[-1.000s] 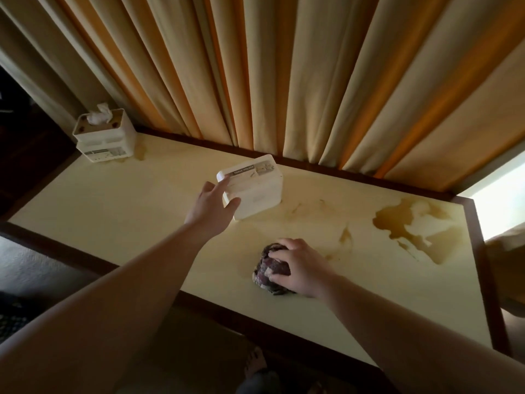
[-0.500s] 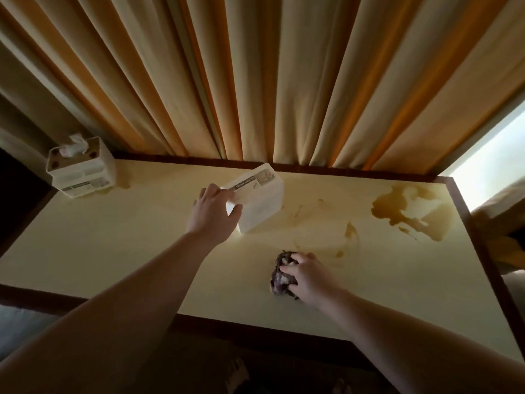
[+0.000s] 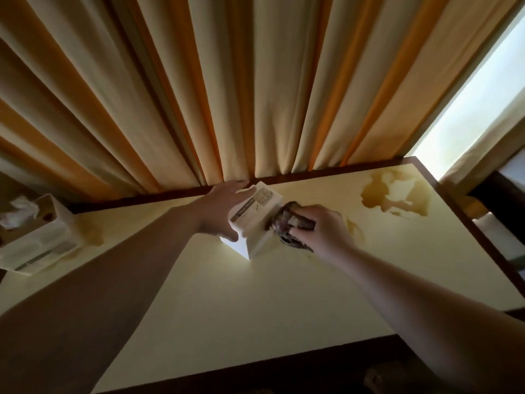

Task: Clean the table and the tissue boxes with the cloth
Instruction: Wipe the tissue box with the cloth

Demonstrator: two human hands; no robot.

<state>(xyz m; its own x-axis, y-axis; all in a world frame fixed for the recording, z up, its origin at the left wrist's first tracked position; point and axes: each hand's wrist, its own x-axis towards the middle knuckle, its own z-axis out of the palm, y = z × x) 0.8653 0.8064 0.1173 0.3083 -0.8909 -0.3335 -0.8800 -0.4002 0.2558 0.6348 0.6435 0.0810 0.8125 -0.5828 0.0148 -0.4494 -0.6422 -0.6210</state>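
Left hand (image 3: 224, 207) grips the white tissue box (image 3: 255, 220) at mid-table, toward the far edge: thumb curled under its near-left side, fingers stretched along the far top edge. Box is tilted, one corner down toward the table (image 3: 255, 302), printed label strip facing up. Whether that corner touches the surface cannot be told.

Right hand (image 3: 318, 227) holds the dark, crumpled cloth (image 3: 287, 226), fingers curled round it, pressing it against the right-hand face of the tilted box. Cloth bunched, mottled dark purple-brown.

Table top is pale yellow with a dark wooden rim. Large brown spill stain (image 3: 395, 196) at the far right corner, well apart from the hands. Smaller brown mark (image 3: 355, 230) just right of the right hand.

Second tissue box (image 3: 37, 240) stands at the far left corner of the table, white, a tissue (image 3: 20, 213) poking from its top, blurred by the lens edge. Faint brownish patch (image 3: 92, 233) on the table just beside it.

Pleated curtain (image 3: 227, 89), cream and orange folds, hangs behind the far edge of the table. Bright window strip (image 3: 477, 106) at the far right.

Both forearms bare, reaching in from the near side.
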